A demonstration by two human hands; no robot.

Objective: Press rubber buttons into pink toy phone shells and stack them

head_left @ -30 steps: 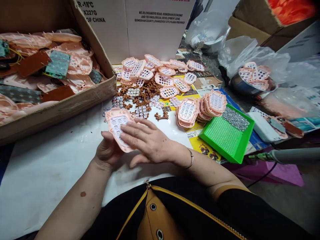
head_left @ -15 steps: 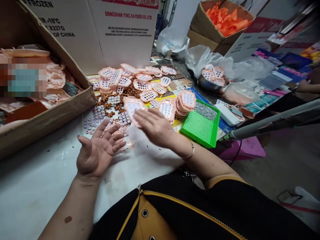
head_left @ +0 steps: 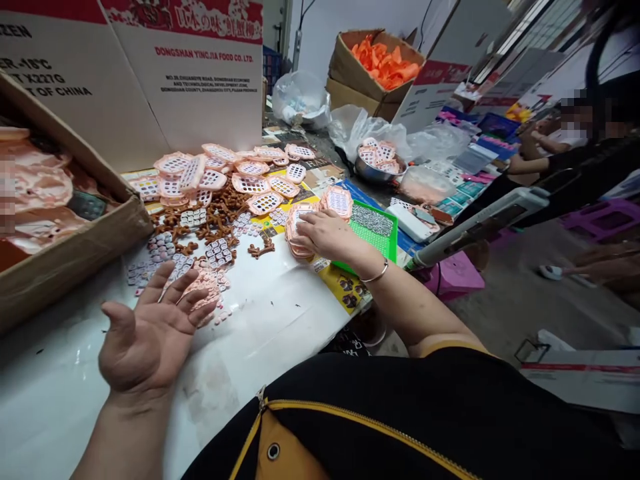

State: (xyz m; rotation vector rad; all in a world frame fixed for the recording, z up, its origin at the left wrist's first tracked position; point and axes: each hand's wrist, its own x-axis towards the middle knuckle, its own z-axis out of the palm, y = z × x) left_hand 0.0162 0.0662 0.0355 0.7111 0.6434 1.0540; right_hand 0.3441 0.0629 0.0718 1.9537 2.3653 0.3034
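My right hand [head_left: 333,237] lies over a stack of pink scallop-edged keypad panels [head_left: 295,230], its fingers stretched across the top one; its thumb is hidden. Just behind stands a second pink stack [head_left: 337,200]. My left hand [head_left: 150,337] is palm up with fingers spread, holding nothing, above the white tabletop [head_left: 255,327]. Near its fingertips lie small pink pieces [head_left: 207,283] and white button sets with dark markings [head_left: 219,253]. Brown bone-shaped pieces [head_left: 261,249] are scattered behind them. A loose heap of pink panels with open holes [head_left: 265,202] spreads farther back.
A green perforated tray [head_left: 357,233] holds small metal parts [head_left: 373,219] beside the stacks. An open cardboard box [head_left: 75,260] of pink parts stands at left. A metal bowl [head_left: 377,173] and a grey pole [head_left: 480,220] are at right. Other people sit farther right.
My right hand has carried a pink panel rightward from the middle of the table onto the near stack. My left hand stays open. The camera view has turned to the right.
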